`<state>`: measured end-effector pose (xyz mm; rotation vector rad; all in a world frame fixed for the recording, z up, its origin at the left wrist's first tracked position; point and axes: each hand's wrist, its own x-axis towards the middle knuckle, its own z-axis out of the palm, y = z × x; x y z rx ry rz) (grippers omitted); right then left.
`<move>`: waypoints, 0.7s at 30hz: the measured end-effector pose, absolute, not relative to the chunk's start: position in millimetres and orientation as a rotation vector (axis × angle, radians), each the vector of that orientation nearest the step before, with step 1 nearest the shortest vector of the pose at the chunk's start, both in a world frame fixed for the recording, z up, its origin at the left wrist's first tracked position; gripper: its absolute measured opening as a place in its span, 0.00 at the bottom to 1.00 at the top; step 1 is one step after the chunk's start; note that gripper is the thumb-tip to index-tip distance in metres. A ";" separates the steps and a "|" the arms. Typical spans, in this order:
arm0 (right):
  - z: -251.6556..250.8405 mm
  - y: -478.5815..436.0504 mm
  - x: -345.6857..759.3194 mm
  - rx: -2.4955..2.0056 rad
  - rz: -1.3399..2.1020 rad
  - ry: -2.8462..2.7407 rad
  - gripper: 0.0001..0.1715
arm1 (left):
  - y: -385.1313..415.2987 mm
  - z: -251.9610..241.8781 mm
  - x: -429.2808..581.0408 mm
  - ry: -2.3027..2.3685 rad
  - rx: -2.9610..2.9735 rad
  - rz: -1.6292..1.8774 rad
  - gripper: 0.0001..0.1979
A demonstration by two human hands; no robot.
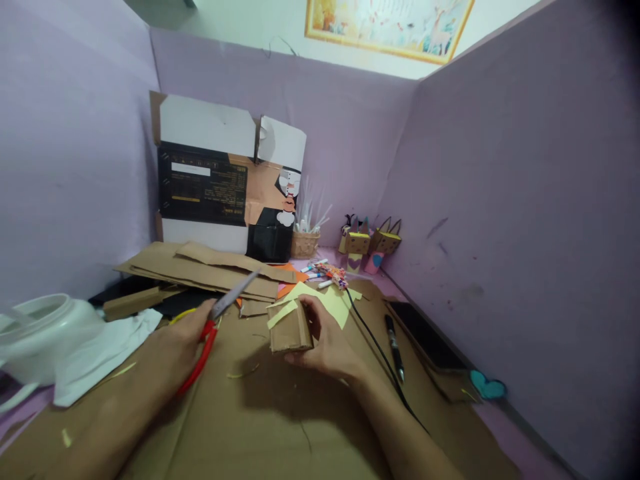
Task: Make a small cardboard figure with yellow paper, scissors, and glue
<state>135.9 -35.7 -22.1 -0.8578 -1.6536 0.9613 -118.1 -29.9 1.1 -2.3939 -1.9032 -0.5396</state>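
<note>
My left hand [183, 337] is closed round red-handled scissors [220, 319], whose blades point up and to the right over the brown cardboard sheet [260, 420]. My right hand [325, 343] grips a small folded cardboard box [290, 330] with a strip of yellow paper on top. The box is held just above the sheet, right of the scissor blades. Yellow paper [333, 303] lies behind my right hand.
A white plastic jar [40, 333] and white paper sit at the left. Stacked cardboard [200, 270] and a printed box [220, 180] stand at the back. A black cable [375, 347], a marker [394, 347], a phone [425, 337], small cardboard figures [370, 243] and purple partition walls surround the desk.
</note>
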 end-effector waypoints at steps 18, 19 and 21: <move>-30.5 -39.4 122.6 -0.701 0.942 -1.711 0.41 | -23.0 9.6 -128.8 -2.288 -2.035 -0.970 0.25; -31.5 -40.4 121.1 -0.702 0.933 -1.714 0.41 | -26.5 6.5 -116.8 -2.226 -2.174 -1.332 0.28; -34.2 -42.4 118.0 -0.717 0.922 -1.732 0.40 | -33.1 -2.8 -91.8 -2.030 -2.812 -1.811 0.35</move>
